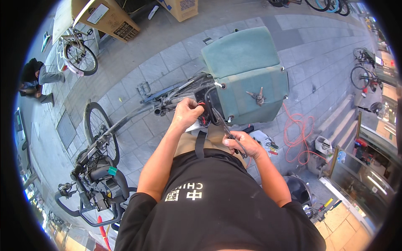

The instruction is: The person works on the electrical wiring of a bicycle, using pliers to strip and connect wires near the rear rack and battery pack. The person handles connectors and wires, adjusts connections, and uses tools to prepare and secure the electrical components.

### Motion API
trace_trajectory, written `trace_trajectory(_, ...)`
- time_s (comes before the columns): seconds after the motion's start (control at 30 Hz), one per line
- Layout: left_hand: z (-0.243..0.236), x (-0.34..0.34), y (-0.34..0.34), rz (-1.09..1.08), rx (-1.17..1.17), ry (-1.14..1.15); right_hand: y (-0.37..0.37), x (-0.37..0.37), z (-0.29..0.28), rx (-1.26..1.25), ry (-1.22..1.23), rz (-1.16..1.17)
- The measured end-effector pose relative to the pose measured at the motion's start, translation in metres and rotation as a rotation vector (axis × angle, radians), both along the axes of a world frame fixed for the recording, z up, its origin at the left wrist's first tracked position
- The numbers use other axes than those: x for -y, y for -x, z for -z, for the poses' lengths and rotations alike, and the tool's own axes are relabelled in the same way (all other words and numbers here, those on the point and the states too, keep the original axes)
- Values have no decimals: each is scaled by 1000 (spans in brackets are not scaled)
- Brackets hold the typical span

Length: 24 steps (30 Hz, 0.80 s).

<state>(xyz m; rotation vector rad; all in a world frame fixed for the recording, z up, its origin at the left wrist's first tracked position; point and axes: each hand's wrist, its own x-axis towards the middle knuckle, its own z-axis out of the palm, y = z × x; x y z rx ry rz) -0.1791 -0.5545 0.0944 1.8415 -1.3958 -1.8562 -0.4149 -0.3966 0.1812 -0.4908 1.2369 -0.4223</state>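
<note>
My left hand (187, 112), fingers pinched, holds red and black wires (202, 109) at an opening in a tipped bicycle's frame (167, 96), beside a green padded box (240, 58). Lower and to the right, my right hand (242, 144) is closed round a dark grey cable (226, 125) that loops up toward the same opening. A small dark metal object (259, 96), too unclear to name, rests on the box. The bicycle's front wheel (100, 129) and handlebar end (96, 188) lie to my left.
An orange hose (300, 129) coils on the paving beside a tool tray (264, 140) and grey steps (339, 129). Cardboard boxes (111, 21) and parked bicycles (83, 56) are at the back. Another person (42, 77) is at the far left. More bicycles (362, 75) stand at the right.
</note>
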Motion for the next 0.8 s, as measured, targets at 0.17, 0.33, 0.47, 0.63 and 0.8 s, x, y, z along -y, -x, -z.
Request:
trace_trajectory(0.17, -6, 2, -4, 26, -83, -57, -13, 3, 8, -5, -26, 28)
trace_trajectory(0.33, 0, -8, -10, -6, -234, -118, -18, 6, 11, -6, -22, 54)
trace_trajectory(0.47, -8, -15, -11, -37, -272, -202, -18, 6, 11, -16, -22, 37)
trace_trajectory(0.63, 2, -15, -20, -61, -336, -272, -19, 8, 5, -139, -37, 10)
trace_trajectory(0.8, 2, -19, -16, -16, -225, -241, -21, 13, 23, -813, 182, 154)
